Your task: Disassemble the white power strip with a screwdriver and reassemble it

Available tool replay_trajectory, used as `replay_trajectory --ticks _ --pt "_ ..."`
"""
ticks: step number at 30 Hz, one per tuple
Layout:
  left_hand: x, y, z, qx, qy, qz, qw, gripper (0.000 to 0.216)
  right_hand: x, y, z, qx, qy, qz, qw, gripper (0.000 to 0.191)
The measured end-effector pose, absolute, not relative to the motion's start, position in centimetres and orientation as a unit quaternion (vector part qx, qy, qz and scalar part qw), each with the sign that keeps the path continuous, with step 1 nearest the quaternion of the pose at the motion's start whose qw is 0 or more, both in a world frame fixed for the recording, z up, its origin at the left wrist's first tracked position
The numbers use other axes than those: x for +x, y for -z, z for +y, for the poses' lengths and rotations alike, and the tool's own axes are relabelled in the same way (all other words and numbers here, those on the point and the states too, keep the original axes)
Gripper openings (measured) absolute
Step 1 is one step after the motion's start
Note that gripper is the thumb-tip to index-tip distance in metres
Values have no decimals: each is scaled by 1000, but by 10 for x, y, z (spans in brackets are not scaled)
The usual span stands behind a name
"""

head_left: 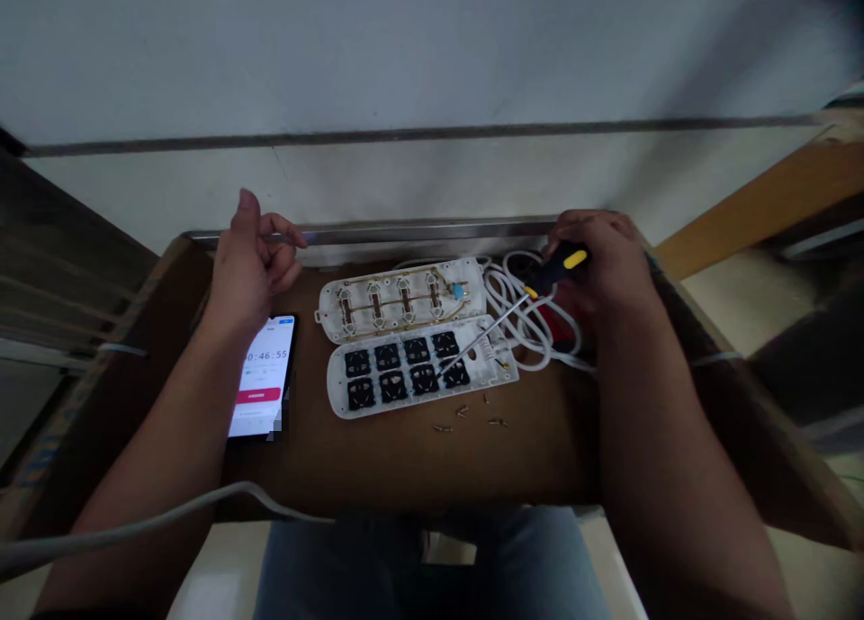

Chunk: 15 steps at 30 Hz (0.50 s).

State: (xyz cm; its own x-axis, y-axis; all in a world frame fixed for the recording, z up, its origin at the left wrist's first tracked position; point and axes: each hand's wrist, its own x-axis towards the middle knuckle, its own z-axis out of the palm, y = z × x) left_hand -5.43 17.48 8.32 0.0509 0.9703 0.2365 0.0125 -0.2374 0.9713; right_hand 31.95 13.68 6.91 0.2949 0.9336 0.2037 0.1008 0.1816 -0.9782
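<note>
My right hand [604, 251] grips the black and yellow handle of a screwdriver [499, 321]. Its long metal shaft slants down to the left, and the tip overlaps the black socket inserts. Those inserts sit in the front half [482, 372] of an opened white power strip. Directly behind it lies the other half [418, 301], showing brass strips and a blue part. Raised at the left of the power strip, my left hand [260, 251] has loosely bent fingers apart from the thumb, with nothing visible in it. Several small screws [498, 422] lie in front of the power strip.
A coiled white cable [540, 327] lies right of the power strip. At the left, partly behind my left forearm, a lit phone [263, 381] shows a timer. Raised sides and a metal-edged back rim [405, 231] surround the brown work surface. Another cable [168, 507] crosses the lower left.
</note>
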Motion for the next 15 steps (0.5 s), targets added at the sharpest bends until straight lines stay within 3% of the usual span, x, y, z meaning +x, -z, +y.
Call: replay_trajectory --ticks 15 --pt "-53 -89 172 571 -553 434 424 63 343 -63 139 -555 -288 -480 615 21"
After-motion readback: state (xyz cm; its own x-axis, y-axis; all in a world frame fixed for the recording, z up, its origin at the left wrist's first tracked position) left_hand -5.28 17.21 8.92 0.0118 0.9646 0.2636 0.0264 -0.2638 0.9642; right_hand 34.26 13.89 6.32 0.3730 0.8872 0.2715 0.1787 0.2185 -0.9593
